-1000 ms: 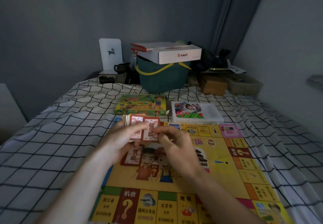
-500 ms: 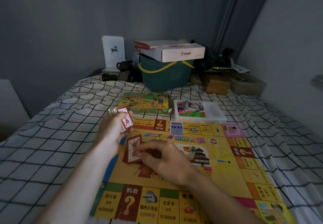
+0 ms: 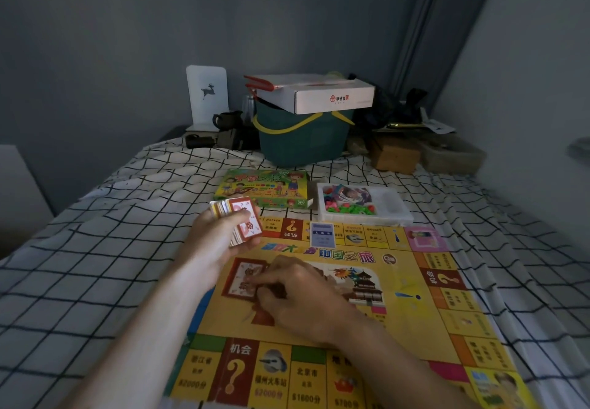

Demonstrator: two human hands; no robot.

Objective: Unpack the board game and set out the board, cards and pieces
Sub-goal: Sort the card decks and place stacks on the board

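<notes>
Two bare forearms enter from the bottom of the frame, one from the lower left, one from the lower right. No sleeve shows on either; both are uncovered from the frame's edge to the wrist. The left hand (image 3: 220,242) and right hand (image 3: 297,300) wear no gloves. The dim light hides finer detail.

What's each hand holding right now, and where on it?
Left hand grips the card stack by its long edges. Right hand touches the red-bordered card at its right edge, on the board.
</notes>
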